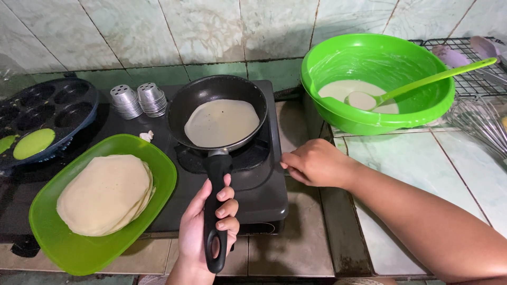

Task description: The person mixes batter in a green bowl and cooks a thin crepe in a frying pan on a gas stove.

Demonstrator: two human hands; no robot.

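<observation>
A tiled counter [422,158] against a pale green tiled wall carries a black stove [253,179]. The left hand [203,227] has its grip wrapped around the handle of one black frying pan [222,113], which sits on the stove with one thin crepe inside. The right hand [314,162], loosely curled and holding nothing, rests at the stove's edge. One green plate [79,248] holds stacked crepes; one green bowl [377,84] holds batter and a ladle; two metal moulds [138,100] stand behind.

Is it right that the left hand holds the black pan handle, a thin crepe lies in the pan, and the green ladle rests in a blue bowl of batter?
Not quite. The head view shows the ladle in a green bowl, not blue. The rest is right: the left hand holds the pan handle, the crepe lies inside.
</observation>
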